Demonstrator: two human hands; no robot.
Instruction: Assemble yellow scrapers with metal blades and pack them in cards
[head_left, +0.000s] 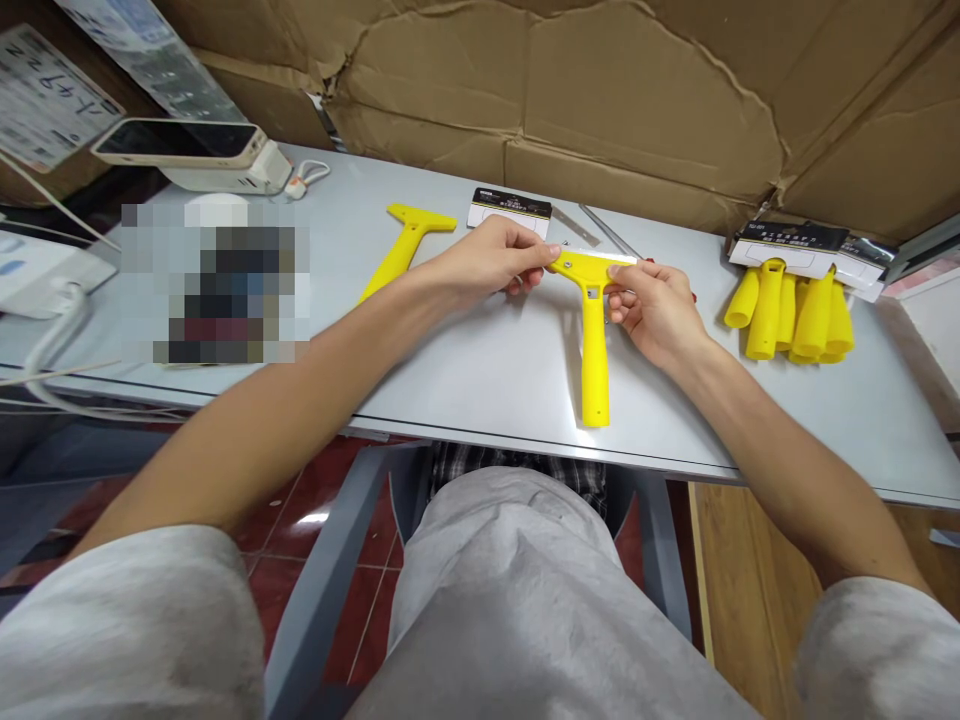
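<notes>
Both hands grip a yellow scraper (595, 350) by its wide head, its handle pointing toward me. My left hand (504, 255) pinches the left end of the head between thumb and fingers. At the right end, my right hand (656, 308) has its thumb and fingers closed on it. A pale strip shows along the head's far edge. Behind my hands lie a black-and-white package card (510, 210), a flat metal blade (577, 226) and a thin metal rod (607, 230), partly hidden by the right hand. Another yellow scraper (405, 245) lies beyond my left forearm.
Several packaged yellow scrapers (814, 310) are piled at the right. A phone (180, 140) rests on a white charger block (255, 170) at the back left. A power strip (45, 265) with cables lies at the left edge. Cardboard (600, 90) lines the table's back.
</notes>
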